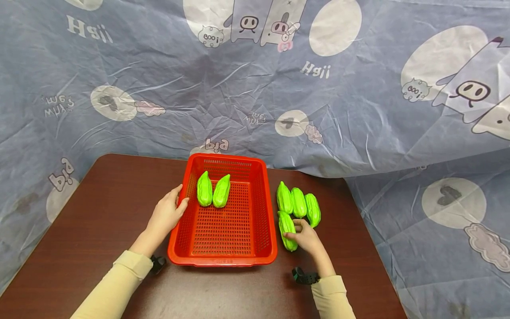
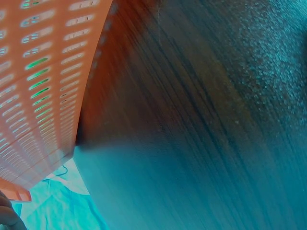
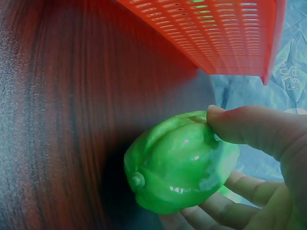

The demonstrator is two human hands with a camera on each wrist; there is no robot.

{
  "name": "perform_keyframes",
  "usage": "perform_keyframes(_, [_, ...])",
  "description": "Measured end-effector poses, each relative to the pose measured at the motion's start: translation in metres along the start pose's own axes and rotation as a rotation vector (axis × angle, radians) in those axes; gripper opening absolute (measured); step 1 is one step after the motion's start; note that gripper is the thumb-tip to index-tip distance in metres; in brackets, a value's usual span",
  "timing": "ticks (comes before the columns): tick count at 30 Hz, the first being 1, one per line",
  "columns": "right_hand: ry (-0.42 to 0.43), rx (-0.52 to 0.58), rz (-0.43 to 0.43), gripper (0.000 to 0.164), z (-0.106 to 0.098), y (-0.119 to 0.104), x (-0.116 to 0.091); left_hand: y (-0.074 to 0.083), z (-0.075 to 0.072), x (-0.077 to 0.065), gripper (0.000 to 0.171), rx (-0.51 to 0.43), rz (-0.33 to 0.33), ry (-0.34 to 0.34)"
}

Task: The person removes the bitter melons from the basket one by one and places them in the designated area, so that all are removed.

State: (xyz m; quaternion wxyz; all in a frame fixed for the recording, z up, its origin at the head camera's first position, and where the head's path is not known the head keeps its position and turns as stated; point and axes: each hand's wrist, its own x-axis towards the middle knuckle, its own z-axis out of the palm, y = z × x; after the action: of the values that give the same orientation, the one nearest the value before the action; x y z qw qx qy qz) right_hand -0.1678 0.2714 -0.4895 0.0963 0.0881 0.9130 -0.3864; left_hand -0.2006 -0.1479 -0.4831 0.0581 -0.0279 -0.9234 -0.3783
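My right hand (image 1: 306,239) holds a ridged, bright green bitter melon (image 1: 286,230) just right of the red plastic basket (image 1: 222,261). In the right wrist view the thumb (image 3: 254,125) lies along one side of this melon (image 3: 175,165) and the fingers curl beneath it. At the basket's left side, my left hand (image 1: 166,212) grips the rim, with its thumb over the edge. Two more bitter melons (image 1: 205,190) lie side by side in the far left part of the basket. Only a bit of the left fingers (image 2: 8,213) shows in the left wrist view.
Three bitter melons (image 1: 298,203) lie in a row on the brown table (image 1: 119,195), beyond the right hand. A blue-grey patterned cloth (image 1: 223,97) hangs behind the table and along its right side.
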Motion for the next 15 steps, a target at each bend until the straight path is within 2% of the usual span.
perform_keyframes(8, [0.017, -0.023, -0.004, 0.063, 0.0064, 0.0037, 0.0016, 0.0, 0.0004, 0.0004, 0.06, 0.004, 0.008, 0.006])
perform_keyframes(15, [0.024, -0.02, -0.008, 0.067, 0.0081, 0.0045, 0.0027, -0.0003, 0.001, 0.0003, 0.059, 0.007, 0.003, 0.009])
